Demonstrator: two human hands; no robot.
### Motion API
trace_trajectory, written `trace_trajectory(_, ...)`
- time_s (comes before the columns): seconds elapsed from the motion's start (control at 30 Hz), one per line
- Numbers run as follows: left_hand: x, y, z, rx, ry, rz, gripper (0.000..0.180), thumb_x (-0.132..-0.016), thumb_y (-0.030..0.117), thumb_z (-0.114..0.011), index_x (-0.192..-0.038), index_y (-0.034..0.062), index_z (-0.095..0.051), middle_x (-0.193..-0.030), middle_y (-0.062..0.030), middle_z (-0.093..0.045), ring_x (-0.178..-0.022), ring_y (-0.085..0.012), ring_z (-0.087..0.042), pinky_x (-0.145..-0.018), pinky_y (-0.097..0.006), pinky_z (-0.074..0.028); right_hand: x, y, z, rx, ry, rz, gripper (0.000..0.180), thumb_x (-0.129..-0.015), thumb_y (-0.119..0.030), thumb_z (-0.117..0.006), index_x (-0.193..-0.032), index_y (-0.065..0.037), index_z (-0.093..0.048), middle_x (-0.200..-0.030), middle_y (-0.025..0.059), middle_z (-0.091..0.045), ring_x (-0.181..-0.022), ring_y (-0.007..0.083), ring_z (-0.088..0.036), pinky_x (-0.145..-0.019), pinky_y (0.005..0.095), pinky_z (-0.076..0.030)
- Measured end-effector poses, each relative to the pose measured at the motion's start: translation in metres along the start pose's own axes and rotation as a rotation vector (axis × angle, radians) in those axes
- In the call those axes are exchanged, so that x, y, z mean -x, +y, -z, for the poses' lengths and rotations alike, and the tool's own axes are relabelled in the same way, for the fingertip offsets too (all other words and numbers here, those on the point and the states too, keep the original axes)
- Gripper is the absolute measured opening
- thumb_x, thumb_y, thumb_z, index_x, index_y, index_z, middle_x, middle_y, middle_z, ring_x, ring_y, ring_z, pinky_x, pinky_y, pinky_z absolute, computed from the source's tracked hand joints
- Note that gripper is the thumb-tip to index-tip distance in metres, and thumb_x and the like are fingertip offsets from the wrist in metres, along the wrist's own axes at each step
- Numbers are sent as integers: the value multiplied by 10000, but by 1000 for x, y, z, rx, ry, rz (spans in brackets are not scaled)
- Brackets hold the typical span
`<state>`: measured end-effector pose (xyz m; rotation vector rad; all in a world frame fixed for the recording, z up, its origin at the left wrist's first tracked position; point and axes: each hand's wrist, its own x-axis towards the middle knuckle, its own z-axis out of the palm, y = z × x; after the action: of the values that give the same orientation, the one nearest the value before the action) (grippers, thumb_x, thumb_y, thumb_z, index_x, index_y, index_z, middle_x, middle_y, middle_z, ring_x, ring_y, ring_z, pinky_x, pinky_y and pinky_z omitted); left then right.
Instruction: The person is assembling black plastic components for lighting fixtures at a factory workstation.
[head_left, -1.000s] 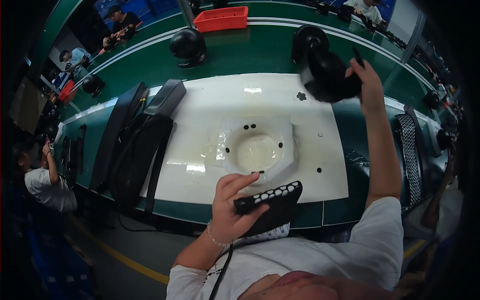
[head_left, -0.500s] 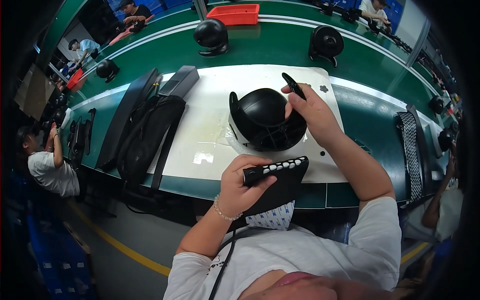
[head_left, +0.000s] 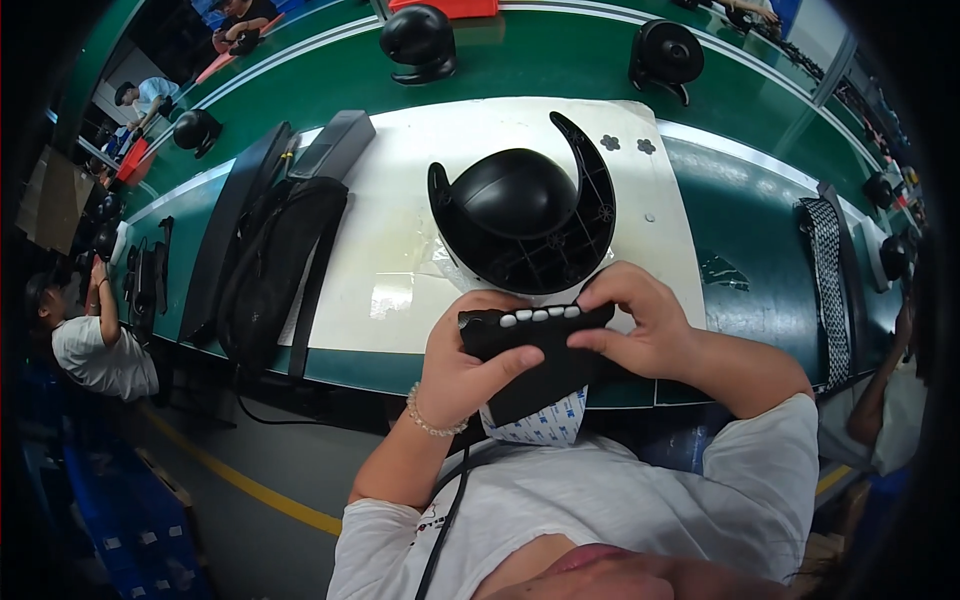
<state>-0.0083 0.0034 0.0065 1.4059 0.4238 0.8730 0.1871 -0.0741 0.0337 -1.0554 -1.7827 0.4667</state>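
Head view: a green table (head_left: pixel 745 255) carries a white board (head_left: pixel 385 215), probably laid there to spare glossy parts from scuffs. On the board, just beyond the hands, sits a horned black shell (head_left: pixel 515 190); a translucent wrapping (head_left: pixel 443 262) shows at its lower left and may belong to a support that stops the dome rolling, but the shell covers the rest. Near the person's chest is a black sheet (head_left: pixel 530 385), pinched at its left end by the left hand (head_left: pixel 465 365) and at its right by the right hand (head_left: pixel 645 320), seemingly to keep its upper edge level. Most fingers behind it are hidden. A patterned backing sheet (head_left: pixel 545 422) shows only partly below. White oval pads (head_left: pixel 540 314) line that upper edge; the right fingertips may cover more.
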Motion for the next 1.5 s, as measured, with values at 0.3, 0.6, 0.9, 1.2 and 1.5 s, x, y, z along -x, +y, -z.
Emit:
trace_trajectory(0.3, 6, -5, 1, -121, 48, -97, 165, -737, -22, -670, -866, -12, -567, -711, -26, -586, -625, -70, -516, -567, -203, -414, -3, -10, 16, -348, -5, -410, 205, -790, -81, -636, -980, -41, -569, -905, 69, -598, -775, 127, -580, -678, 249, -454)
trace_trajectory(0.6, 8, -5, -2, -121, 107, -81, 122, -736, -21, -667, -814, -6, -574, -672, -20, -572, -606, -57, -504, -549, -195, -398, -12, -11, 30, 348, -39, 229, 131, -676, -21, -660, -790, -68, -614, -897, 62, -606, -825, 231, -582, -726, 320, -456)
trace_trajectory(0.9, 0, -4, -4, -322, -30, -296, 187, -674, -69, -629, -830, 16, -570, -754, -113, -580, -654, -236, -566, -604, -278, -440, -34, -36, -1, 295, 0, 185, 402, -682, -41, -691, -1056, -102, -559, -940, 34, -611, -888, 200, -539, -778, 322, -379)
trace_trajectory(1.2, 0, -3, 1, -504, -100, -438, 319, -581, -67, -587, -888, 19, -587, -765, -112, -574, -707, -285, -566, -635, -331, -458, -28, -40, -9, 358, -58, 210, 432, -654, -28, -673, -1068, -108, -581, -851, 1, -571, -836, 186, -535, -727, 315, -362)
trace_trajectory(1.5, 0, -5, -1, -529, -113, -530, 366, -519, -75, -600, -867, 39, -580, -804, -95, -569, -757, -287, -553, -651, -345, -460, -25, -38, -17, -35, -36, 233, 520, -734, 50, -594, -1205, -75, -410, -1038, 95, -563, -896, 265, -561, -734, 357, -424)
